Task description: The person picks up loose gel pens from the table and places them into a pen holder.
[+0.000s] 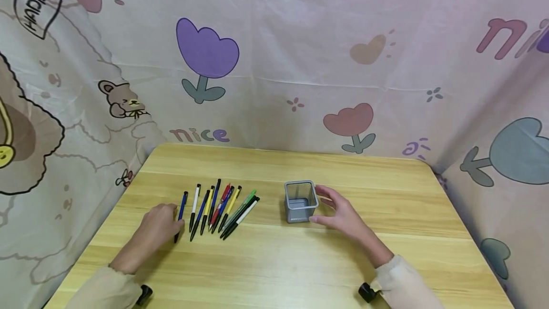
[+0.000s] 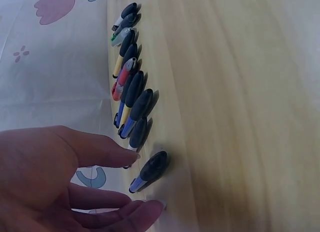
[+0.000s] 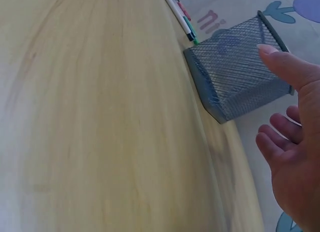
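On the tabletop at the left lies a blue pen with a black end (image 1: 183,207), the outermost of a row of pens. My left hand (image 1: 160,223) is right at it. The left wrist view shows the thumb and fingers parted on either side of this blue pen (image 2: 148,171), with a gap around it. A grey mesh pen holder (image 1: 301,213) stands upright to the right of the row. Beside its right side is my right hand (image 1: 343,212), thumb and fingers spread apart. In the right wrist view, the thumb overlaps the mesh holder (image 3: 235,71).
Several pens in white, blue, yellow, red and green lie side by side, such as a white pen (image 1: 195,207) and a green pen (image 1: 243,205). The wooden table (image 1: 283,266) ends at the back against a printed cloth (image 1: 274,108), which also hangs at both sides.
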`<state>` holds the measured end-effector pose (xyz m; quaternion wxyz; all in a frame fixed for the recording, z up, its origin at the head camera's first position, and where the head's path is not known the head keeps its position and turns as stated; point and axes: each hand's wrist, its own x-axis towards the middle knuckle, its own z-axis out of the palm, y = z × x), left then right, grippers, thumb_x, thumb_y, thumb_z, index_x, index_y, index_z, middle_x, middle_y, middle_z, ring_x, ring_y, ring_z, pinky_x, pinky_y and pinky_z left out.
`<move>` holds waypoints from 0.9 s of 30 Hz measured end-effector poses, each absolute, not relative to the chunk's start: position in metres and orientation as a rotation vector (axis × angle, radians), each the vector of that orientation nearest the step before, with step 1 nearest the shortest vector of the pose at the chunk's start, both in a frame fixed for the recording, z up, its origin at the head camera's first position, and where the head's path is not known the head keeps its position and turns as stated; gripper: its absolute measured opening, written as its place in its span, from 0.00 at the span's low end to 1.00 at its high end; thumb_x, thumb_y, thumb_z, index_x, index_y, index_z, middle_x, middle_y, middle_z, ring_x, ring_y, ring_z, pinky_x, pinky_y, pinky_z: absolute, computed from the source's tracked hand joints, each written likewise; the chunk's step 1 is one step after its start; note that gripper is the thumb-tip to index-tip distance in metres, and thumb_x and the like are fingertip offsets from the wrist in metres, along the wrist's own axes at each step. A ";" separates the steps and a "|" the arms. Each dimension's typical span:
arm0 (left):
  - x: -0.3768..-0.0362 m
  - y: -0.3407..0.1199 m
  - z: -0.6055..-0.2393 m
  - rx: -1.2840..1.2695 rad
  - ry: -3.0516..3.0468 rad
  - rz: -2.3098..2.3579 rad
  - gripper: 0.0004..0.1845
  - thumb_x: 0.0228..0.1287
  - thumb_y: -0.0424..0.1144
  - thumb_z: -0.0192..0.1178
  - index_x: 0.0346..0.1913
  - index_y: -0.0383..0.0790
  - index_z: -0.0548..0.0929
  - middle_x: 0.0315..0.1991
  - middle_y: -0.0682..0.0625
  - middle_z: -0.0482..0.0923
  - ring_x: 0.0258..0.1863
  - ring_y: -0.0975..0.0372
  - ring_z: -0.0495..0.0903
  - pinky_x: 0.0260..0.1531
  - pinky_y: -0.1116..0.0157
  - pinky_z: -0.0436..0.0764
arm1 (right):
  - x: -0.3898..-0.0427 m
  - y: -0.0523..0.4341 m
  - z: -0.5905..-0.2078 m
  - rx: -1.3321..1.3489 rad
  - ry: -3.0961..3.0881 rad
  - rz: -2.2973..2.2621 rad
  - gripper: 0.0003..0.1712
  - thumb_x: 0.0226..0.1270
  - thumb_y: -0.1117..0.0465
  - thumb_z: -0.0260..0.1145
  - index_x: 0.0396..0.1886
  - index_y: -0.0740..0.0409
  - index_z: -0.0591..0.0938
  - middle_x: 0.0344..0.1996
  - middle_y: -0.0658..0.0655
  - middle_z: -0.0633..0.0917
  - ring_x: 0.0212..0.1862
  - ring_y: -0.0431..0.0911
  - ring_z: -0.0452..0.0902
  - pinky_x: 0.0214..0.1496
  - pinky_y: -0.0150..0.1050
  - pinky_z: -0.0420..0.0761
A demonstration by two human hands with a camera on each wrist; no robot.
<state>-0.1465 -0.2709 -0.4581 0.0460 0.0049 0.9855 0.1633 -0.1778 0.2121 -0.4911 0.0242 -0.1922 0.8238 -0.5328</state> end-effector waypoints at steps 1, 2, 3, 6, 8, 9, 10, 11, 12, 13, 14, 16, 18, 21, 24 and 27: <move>-0.148 -0.272 -0.458 0.010 2.998 0.491 0.28 0.63 0.35 0.68 0.57 0.13 0.77 0.49 0.22 0.81 0.37 0.46 0.83 0.40 0.45 0.85 | -0.179 0.210 -0.491 -0.588 2.538 -1.655 0.54 0.52 0.62 0.84 0.77 0.61 0.67 0.73 0.66 0.73 0.75 0.63 0.69 0.75 0.54 0.73; -0.149 -0.272 -0.459 0.005 2.988 0.487 0.27 0.63 0.35 0.68 0.57 0.14 0.78 0.49 0.22 0.82 0.36 0.48 0.81 0.37 0.47 0.85 | -0.179 0.207 -0.492 -0.577 2.532 -1.658 0.54 0.51 0.62 0.85 0.77 0.61 0.67 0.73 0.65 0.73 0.75 0.63 0.69 0.75 0.54 0.73; -0.150 -0.273 -0.459 0.004 2.983 0.484 0.27 0.63 0.35 0.67 0.56 0.14 0.78 0.48 0.23 0.82 0.35 0.50 0.80 0.35 0.50 0.84 | -0.180 0.205 -0.492 -0.561 2.527 -1.657 0.54 0.51 0.62 0.85 0.77 0.60 0.67 0.74 0.66 0.73 0.75 0.63 0.69 0.75 0.54 0.73; -0.153 -0.273 -0.460 0.010 2.965 0.490 0.25 0.62 0.35 0.68 0.54 0.15 0.79 0.45 0.26 0.83 0.32 0.53 0.76 0.30 0.56 0.80 | -0.182 0.199 -0.493 -0.515 2.525 -1.653 0.55 0.51 0.61 0.85 0.77 0.59 0.67 0.74 0.65 0.72 0.75 0.64 0.69 0.75 0.56 0.73; -0.155 -0.273 -0.460 0.009 2.960 0.494 0.23 0.61 0.34 0.68 0.52 0.16 0.80 0.42 0.29 0.83 0.31 0.53 0.76 0.29 0.57 0.79 | -0.183 0.195 -0.493 -0.494 2.523 -1.640 0.55 0.51 0.59 0.85 0.78 0.57 0.67 0.74 0.65 0.73 0.74 0.63 0.70 0.75 0.56 0.73; -0.156 -0.273 -0.460 0.004 2.960 0.492 0.23 0.61 0.34 0.68 0.52 0.16 0.80 0.42 0.29 0.83 0.32 0.53 0.76 0.29 0.57 0.79 | -0.183 0.193 -0.494 -0.485 2.521 -1.637 0.55 0.52 0.59 0.85 0.78 0.57 0.67 0.73 0.65 0.73 0.73 0.63 0.71 0.75 0.57 0.73; -0.157 -0.273 -0.460 0.000 2.957 0.490 0.23 0.61 0.34 0.68 0.52 0.16 0.80 0.41 0.29 0.83 0.32 0.52 0.76 0.30 0.56 0.79 | -0.184 0.192 -0.494 -0.481 2.516 -1.634 0.55 0.52 0.58 0.85 0.78 0.56 0.66 0.73 0.64 0.73 0.73 0.62 0.71 0.76 0.56 0.72; -0.158 -0.273 -0.460 -0.004 2.959 0.482 0.23 0.60 0.34 0.68 0.51 0.16 0.80 0.41 0.29 0.83 0.33 0.52 0.77 0.31 0.55 0.80 | -0.184 0.190 -0.494 -0.472 2.506 -1.638 0.56 0.52 0.58 0.85 0.78 0.56 0.66 0.73 0.64 0.74 0.73 0.62 0.71 0.76 0.56 0.72; -0.158 -0.272 -0.460 -0.013 2.955 0.482 0.23 0.60 0.33 0.68 0.51 0.16 0.80 0.41 0.29 0.83 0.34 0.51 0.78 0.32 0.54 0.81 | -0.185 0.189 -0.494 -0.472 2.502 -1.641 0.55 0.52 0.59 0.85 0.78 0.57 0.66 0.72 0.64 0.74 0.73 0.62 0.72 0.76 0.57 0.72; -0.159 -0.272 -0.459 -0.016 2.957 0.475 0.22 0.60 0.33 0.69 0.51 0.17 0.81 0.41 0.30 0.83 0.35 0.51 0.79 0.33 0.54 0.81 | -0.185 0.188 -0.495 -0.471 2.493 -1.649 0.55 0.52 0.60 0.84 0.78 0.57 0.66 0.72 0.65 0.74 0.72 0.62 0.72 0.76 0.57 0.71; -0.160 -0.272 -0.459 -0.018 2.955 0.474 0.21 0.60 0.33 0.69 0.50 0.17 0.81 0.39 0.32 0.83 0.34 0.51 0.78 0.32 0.54 0.81 | -0.185 0.187 -0.495 -0.463 2.484 -1.659 0.55 0.52 0.61 0.84 0.78 0.58 0.66 0.72 0.65 0.74 0.73 0.62 0.72 0.77 0.57 0.71; -0.162 -0.270 -0.460 -0.022 2.952 0.478 0.16 0.60 0.33 0.69 0.43 0.20 0.82 0.33 0.36 0.81 0.30 0.52 0.77 0.29 0.57 0.78 | -0.186 0.186 -0.496 -0.450 2.473 -1.681 0.54 0.52 0.63 0.84 0.78 0.58 0.66 0.72 0.65 0.75 0.73 0.61 0.72 0.77 0.56 0.70; -0.163 -0.270 -0.460 -0.017 2.955 0.488 0.09 0.60 0.32 0.68 0.35 0.26 0.81 0.26 0.42 0.78 0.26 0.55 0.73 0.25 0.60 0.73 | -0.187 0.186 -0.496 -0.432 2.462 -1.701 0.53 0.51 0.65 0.83 0.77 0.59 0.67 0.71 0.65 0.76 0.72 0.61 0.73 0.77 0.55 0.70; -0.165 -0.269 -0.460 -0.005 2.958 0.501 0.10 0.60 0.30 0.67 0.26 0.35 0.76 0.21 0.47 0.72 0.22 0.57 0.69 0.23 0.63 0.67 | -0.189 0.184 -0.496 -0.413 2.465 -1.695 0.53 0.49 0.65 0.84 0.75 0.60 0.68 0.68 0.65 0.78 0.69 0.60 0.76 0.74 0.51 0.75; -0.166 -0.269 -0.459 0.002 2.959 0.507 0.13 0.60 0.30 0.67 0.24 0.37 0.74 0.20 0.48 0.71 0.22 0.58 0.69 0.24 0.64 0.67 | -0.190 0.183 -0.496 -0.400 2.472 -1.669 0.53 0.48 0.64 0.85 0.75 0.61 0.68 0.66 0.64 0.79 0.65 0.58 0.79 0.70 0.47 0.79; -0.167 -0.268 -0.458 -0.017 2.947 0.513 0.16 0.60 0.30 0.68 0.21 0.39 0.71 0.19 0.49 0.69 0.21 0.59 0.68 0.23 0.64 0.68 | -0.191 0.182 -0.496 -0.391 2.473 -1.648 0.53 0.48 0.64 0.85 0.74 0.60 0.69 0.64 0.63 0.79 0.64 0.58 0.80 0.69 0.45 0.81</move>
